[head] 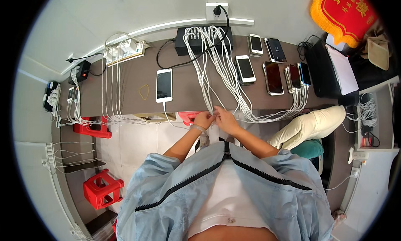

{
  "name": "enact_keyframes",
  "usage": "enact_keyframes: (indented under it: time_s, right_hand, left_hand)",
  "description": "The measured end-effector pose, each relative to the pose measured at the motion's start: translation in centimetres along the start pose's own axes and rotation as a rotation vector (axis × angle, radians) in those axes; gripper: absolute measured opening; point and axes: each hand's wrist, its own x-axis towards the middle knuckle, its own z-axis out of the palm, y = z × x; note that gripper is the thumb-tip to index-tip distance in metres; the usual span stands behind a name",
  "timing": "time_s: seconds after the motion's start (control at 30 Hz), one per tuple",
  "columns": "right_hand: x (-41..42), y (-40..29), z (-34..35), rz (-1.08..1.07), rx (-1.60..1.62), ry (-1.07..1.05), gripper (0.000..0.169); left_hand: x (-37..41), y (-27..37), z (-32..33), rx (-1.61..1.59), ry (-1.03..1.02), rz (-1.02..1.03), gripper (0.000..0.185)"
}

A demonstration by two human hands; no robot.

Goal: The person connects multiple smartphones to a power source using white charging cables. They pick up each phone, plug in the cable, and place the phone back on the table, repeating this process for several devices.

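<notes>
At the front edge of the brown desk (131, 100), my left hand (204, 119) pinches the lower end of a bundle of white charging cables (203, 84). Close against it, my right hand (226, 120) has its fingers on the same bundle. The fingers hide most of the cable ends. These cables run down from a black multi-port charging box (184, 46) at the wall. A second group of white cables (236, 93) passes to the right of my hands. Left of the bundle lies a white smartphone (164, 87) with a cable plugged into its lower end.
Stacked phones (246, 68) and several more phones (273, 78) lie at the right, beside a black printer (322, 68) with paper. A yellow rubber band (144, 92) and a loaded power strip (125, 54) are at the left. Red plastic stools (103, 189) and a cream cushion (310, 126) stand below.
</notes>
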Motion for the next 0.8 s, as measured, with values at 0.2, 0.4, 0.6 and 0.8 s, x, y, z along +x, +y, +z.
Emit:
enact_keyframes:
  time_s: [0.2,0.4,0.6,0.8]
  right_hand:
    - [1.1,-3.1,-1.0,0.001,0.401,-0.231,0.038]
    - [0.9,-1.1,-0.3,-0.018,0.110,-0.248,0.029]
    - [1.9,-3.6,-2.1,0.215,0.092,-0.189,0.030]
    - [3.2,-12.0,-3.5,-0.549,-0.153,0.385,0.051]
  left_hand:
    - [-3.4,2.2,-5.8,-0.255,0.067,0.024,0.020]
    - [-3.6,-2.0,-4.4,0.398,0.109,-0.047,0.031]
    - [-2.0,0.6,-5.9,0.015,-0.179,-0.062,0.035]
    - [1.0,7.8,-9.7,-1.657,-0.498,-0.099,0.058]
